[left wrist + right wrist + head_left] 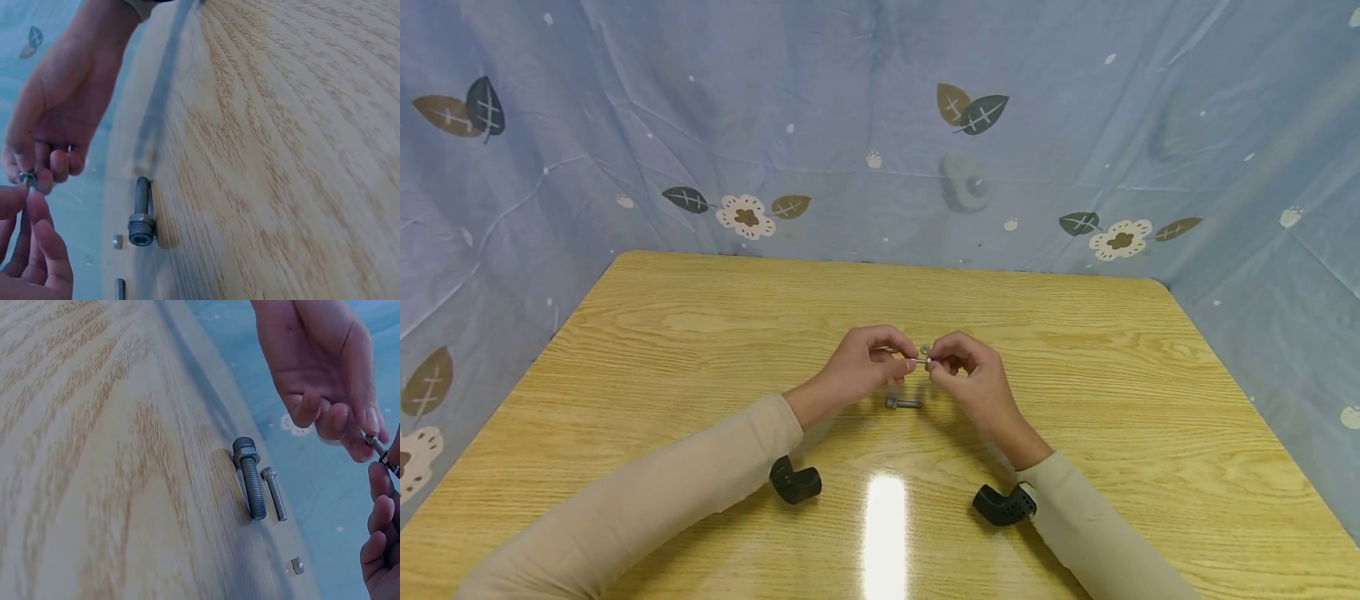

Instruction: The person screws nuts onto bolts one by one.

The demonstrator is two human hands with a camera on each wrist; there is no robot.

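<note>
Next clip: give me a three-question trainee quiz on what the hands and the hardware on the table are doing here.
1. True or false: the large bolt is held in the left hand.
2. What do both hands pinch between them: A) a small bolt, B) a wrench, C) a cloth?
3. What lies beside the large bolt on the table?

Key: 1. False, it lies on the table. 2. A; the right hand holds a small ring-shaped part at its tip. 3. A thinner bolt and a small nut.
</note>
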